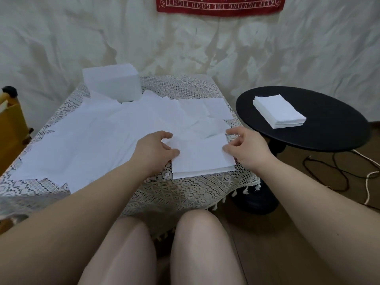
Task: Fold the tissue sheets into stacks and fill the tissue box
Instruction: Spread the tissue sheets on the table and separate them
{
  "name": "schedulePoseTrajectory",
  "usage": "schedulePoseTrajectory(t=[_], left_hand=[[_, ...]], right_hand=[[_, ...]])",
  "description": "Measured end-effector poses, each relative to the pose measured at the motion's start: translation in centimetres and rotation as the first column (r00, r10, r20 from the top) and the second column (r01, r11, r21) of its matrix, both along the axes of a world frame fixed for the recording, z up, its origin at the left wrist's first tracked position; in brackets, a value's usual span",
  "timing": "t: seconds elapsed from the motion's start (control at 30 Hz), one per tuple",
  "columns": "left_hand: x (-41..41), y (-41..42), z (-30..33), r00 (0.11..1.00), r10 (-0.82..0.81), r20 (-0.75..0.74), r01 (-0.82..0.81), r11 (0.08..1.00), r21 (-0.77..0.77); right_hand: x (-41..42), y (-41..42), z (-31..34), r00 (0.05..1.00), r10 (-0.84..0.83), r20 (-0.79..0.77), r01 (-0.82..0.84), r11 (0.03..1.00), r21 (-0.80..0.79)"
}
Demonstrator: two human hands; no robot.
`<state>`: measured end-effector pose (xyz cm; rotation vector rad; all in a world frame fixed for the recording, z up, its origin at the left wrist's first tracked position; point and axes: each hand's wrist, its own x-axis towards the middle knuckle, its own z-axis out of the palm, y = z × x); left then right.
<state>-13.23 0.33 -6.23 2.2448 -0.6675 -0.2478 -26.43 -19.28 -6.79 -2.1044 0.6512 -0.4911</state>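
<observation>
A small stack of folded white tissues (202, 159) lies near the front right of the lace-covered table (185, 194). My left hand (153, 150) pinches the stack's left edge with curled fingers and thumb. My right hand (244, 148) pinches its right edge the same way. Several unfolded tissue sheets (92, 145) lie spread over the table's left and middle. A white tissue box (112, 83) stands at the table's back left. Another folded tissue stack (278, 111) sits on the round black side table (329, 128) to the right.
A yellow wooden chair frame (10, 124) stands at the left edge. Black and white cables (349, 171) trail on the wooden floor at the right. A crumpled white sheet and a red banner (220, 6) hang behind. My knees are below the table's front edge.
</observation>
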Motion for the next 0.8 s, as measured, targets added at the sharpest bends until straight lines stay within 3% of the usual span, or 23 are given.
schedulePoseTrajectory(t=[0.53,0.6,0.7,0.8], left_hand=[[-0.6,0.2,-0.6,0.987,-0.085,0.135,0.073,0.993,0.09],[-0.8,0.3,-0.6,0.972,-0.096,0.216,0.065,0.987,0.146],[-1.4,0.8,-1.2,0.85,-0.166,0.499,0.083,0.979,0.184],[-2.0,1.6,-2.0,0.685,-0.395,0.612,0.339,0.917,0.212]], right_hand=[[-0.3,0.0,-1.0,0.997,0.039,-0.069,-0.05,0.985,-0.167],[-0.4,0.0,-1.1,0.996,0.02,-0.089,-0.041,0.972,-0.231],[-1.2,0.1,-1.7,0.999,-0.011,-0.042,-0.013,0.846,-0.533],[-2.5,0.0,-2.5,0.982,0.188,0.035,-0.111,0.708,-0.698]])
